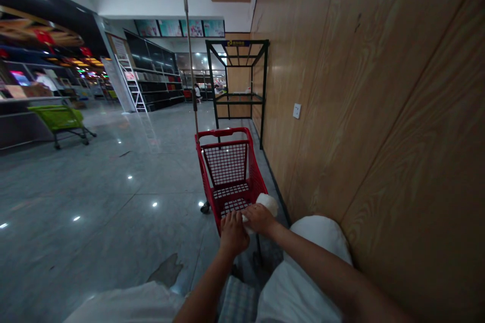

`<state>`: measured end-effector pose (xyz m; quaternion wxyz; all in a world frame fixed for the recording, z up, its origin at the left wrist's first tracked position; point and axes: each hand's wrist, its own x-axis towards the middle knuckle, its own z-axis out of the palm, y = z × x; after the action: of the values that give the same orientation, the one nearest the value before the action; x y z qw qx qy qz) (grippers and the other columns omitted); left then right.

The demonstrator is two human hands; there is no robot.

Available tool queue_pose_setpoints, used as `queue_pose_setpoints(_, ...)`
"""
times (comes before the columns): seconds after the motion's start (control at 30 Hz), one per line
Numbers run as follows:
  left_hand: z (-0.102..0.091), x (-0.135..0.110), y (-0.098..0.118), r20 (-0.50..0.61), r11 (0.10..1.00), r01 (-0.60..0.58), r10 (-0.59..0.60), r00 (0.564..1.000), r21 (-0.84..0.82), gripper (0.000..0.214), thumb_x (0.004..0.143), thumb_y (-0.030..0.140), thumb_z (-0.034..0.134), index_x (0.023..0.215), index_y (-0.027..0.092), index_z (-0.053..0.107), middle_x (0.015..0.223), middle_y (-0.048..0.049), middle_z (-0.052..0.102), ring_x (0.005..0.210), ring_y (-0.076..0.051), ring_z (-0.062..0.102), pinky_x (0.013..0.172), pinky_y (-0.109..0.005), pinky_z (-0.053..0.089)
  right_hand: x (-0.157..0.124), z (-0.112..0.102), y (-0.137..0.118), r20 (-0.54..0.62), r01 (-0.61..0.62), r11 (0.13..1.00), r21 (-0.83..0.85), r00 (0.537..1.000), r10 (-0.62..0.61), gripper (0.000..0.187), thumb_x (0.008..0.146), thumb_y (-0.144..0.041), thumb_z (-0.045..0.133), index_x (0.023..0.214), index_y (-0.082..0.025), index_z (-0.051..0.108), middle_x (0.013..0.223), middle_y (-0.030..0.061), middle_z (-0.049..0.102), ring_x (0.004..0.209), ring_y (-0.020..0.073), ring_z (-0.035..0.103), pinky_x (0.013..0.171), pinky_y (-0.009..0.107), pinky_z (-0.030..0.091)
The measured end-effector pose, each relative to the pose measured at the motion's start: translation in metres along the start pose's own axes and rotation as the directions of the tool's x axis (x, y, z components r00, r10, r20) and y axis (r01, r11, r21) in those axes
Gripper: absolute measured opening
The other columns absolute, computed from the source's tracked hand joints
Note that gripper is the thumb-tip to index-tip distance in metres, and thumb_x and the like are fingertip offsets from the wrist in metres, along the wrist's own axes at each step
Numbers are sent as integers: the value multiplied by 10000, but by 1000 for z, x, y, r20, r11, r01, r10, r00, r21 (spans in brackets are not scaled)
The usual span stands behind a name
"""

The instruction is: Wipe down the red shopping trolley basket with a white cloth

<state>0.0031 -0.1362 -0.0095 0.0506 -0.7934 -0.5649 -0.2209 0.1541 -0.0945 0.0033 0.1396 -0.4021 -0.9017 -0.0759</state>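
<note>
A red shopping cart [229, 161] with grid sides stands right in front of my knees. My left hand [234, 233] is closed, with its fingers bent over the cart's near end. Just right of it, my right hand [260, 218] closes on a bunched white cloth [268, 203], pressed to the near right corner of the cart. A bit of white also shows between the two hands. My palms and the rim beneath them are hidden.
A wood-panelled wall [326, 86] with a socket [297, 110] runs close along my right. Beyond the cart stands a dark metal rack [264, 81]. A thin pole [191, 60] rises beside the cart's left corner. A green cart [58, 117] and a white stepladder [133, 86] are leftward.
</note>
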Motion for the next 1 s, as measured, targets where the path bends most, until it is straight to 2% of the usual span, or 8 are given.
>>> queue_pose_setpoints(0.07, -4, 2, -5, 10, 1000, -10, 11, 1000, -16, 565, 611, 256, 596, 1158, 154, 499, 1143, -142, 561, 1110, -311, 473, 941, -434, 334, 7, 4, -6, -2, -3, 1000, 24, 1000, 3, 355, 908, -352, 521, 1188, -141, 575, 1062, 110, 656, 989, 237, 582, 880, 368, 429)
queue_pose_setpoints(0.17, -8, 3, -12, 26, 999, -26, 27, 999, -39, 526, 628, 281, 609, 1129, 161, 506, 1165, -133, 564, 1124, -295, 477, 958, -413, 335, 10, 5, 3, 21, 16, 1000, 18, 1000, -16, 322, 906, -289, 514, 1192, -156, 578, 1073, 88, 660, 987, 224, 590, 881, 356, 435)
queue_pose_setpoints(0.27, -8, 3, -17, 23, 997, -38, 40, 999, -60, 459, 658, 340, 627, 1071, 173, 517, 1162, -123, 570, 1123, -281, 489, 971, -396, 334, 0, 1, 25, 22, 18, 999, -30, 1000, -17, 258, 897, -213, 496, 1123, -167, 613, 1018, 64, 672, 947, 209, 604, 876, 350, 431)
queue_pose_setpoints(0.4, -4, 1, -15, 6, 998, -26, 27, 1000, -56, 540, 614, 417, 689, 1067, 180, 513, 1171, -124, 568, 1130, -296, 491, 984, -411, 328, -17, -5, 38, -35, 8, 998, -65, 999, -11, 212, 885, -206, 518, 1056, -156, 634, 964, 65, 670, 937, 199, 599, 908, 348, 402)
queue_pose_setpoints(0.67, -7, 0, -11, -9, 999, -3, 3, 1000, -49, 623, 554, 545, 741, 1030, 201, 534, 1128, -107, 585, 1080, -303, 508, 940, -424, 349, -1, -2, -2, -14, -54, 998, -41, 998, 54, 230, 900, -305, 532, 1071, -172, 610, 970, 86, 663, 925, 223, 590, 840, 357, 427)
queue_pose_setpoints(0.8, -7, -1, -25, -33, 998, -36, 34, 999, -55, 643, 564, 595, 719, 1051, 215, 539, 1125, -94, 594, 1078, -288, 517, 938, -412, 357, -1, 1, 11, 5, 41, 997, -70, 999, -41, 220, 907, -201, 493, 1093, -164, 606, 983, 79, 675, 931, 205, 605, 932, 373, 414)
queue_pose_setpoints(0.9, -5, -1, -39, -69, 999, -30, 27, 997, -45, 660, 577, 641, 688, 1054, 204, 559, 1105, -102, 612, 1064, -296, 530, 930, -422, 366, -10, 0, 31, -27, 120, 988, -101, 992, -123, 266, 922, -145, 441, 1143, -169, 587, 998, 60, 680, 963, 183, 610, 1074, 406, 316)
queue_pose_setpoints(1.0, -6, -2, -55, -92, 999, -27, 23, 996, -44, 668, 575, 694, 661, 1023, 203, 591, 1096, -105, 632, 1048, -300, 547, 914, -426, 379, -15, -3, 43, -69, 215, 971, -104, 972, -222, 329, 934, -137, 414, 1238, -182, 531, 1042, 47, 674, 1008, 165, 602, 1131, 422, 247)
